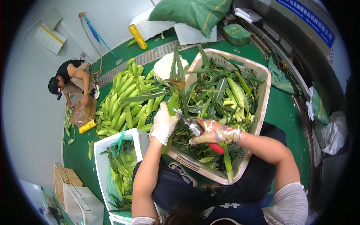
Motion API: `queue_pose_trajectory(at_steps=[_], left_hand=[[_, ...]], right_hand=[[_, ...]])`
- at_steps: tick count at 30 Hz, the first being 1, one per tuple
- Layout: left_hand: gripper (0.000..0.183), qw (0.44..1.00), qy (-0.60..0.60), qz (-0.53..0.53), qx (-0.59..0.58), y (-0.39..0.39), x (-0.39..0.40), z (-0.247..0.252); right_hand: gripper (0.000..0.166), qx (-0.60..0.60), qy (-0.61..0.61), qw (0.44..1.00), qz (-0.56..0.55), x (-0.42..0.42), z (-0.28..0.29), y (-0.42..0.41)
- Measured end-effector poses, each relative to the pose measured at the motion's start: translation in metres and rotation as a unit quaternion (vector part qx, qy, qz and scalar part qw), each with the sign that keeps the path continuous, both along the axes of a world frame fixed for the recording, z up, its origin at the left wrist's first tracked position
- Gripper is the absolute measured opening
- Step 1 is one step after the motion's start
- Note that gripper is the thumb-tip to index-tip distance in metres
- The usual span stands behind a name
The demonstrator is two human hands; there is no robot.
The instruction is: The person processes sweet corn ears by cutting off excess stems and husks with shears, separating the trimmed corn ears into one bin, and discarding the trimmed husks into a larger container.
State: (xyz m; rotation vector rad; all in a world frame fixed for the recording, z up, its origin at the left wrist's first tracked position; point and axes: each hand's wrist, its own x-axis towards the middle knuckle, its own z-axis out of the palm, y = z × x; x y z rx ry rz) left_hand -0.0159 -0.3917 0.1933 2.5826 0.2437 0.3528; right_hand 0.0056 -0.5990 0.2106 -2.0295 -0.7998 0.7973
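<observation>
My left hand (165, 123), in a whitish glove, is closed around an ear of corn in its green husk (173, 101), held upright with its leafy, brown-silked end away from me. In my right hand (215, 131), which wears a camouflage-patterned glove, are red-handled pruning shears (196, 127), their tip close to the lower end of the ear. Both hands are over the near left part of a pale plastic crate (265, 92) full of leaves, husks and cut stalk pieces. Trimmed husked ears (121, 98) lie piled on the floor beyond my left hand.
A foam box (98, 157) with a green liner holds more corn at left. Another person (73, 73) crouches by a cardboard carton (83, 111). A white round bundle (168, 67), green sacks (194, 14), yellow rolls (137, 36) and a floor drain (146, 54) lie beyond; metal equipment stands at right.
</observation>
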Motion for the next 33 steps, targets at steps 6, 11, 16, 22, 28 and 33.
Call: queue_pose_trajectory(at_steps=[6,11,16,22,28,33], left_hand=[[0.054,0.992,0.054,-0.102,-0.056,0.011,-0.012,-0.006],[0.052,0.975,0.139,-0.166,-0.054,0.004,-0.005,0.011],[0.034,0.892,0.258,-0.267,-0.258,-0.001,0.000,0.018],[0.023,0.834,0.302,-0.287,-0.362,-0.006,-0.001,-0.001],[0.026,0.783,0.354,-0.337,-0.385,-0.010,0.006,-0.006],[0.024,0.827,0.285,-0.296,-0.384,0.000,0.012,-0.013]], right_hand=[[0.064,-0.018,-0.009,0.999,-0.028,0.025,-0.015,-0.026],[0.066,-0.059,-0.087,0.993,0.051,0.031,-0.011,-0.034],[0.076,0.000,0.038,0.997,0.063,0.031,-0.013,-0.047],[0.067,-0.042,0.052,0.995,0.071,0.033,-0.006,-0.066],[0.042,0.054,0.062,0.989,0.122,0.041,-0.011,-0.072],[0.032,0.131,0.179,0.960,-0.170,0.049,-0.028,-0.071]])
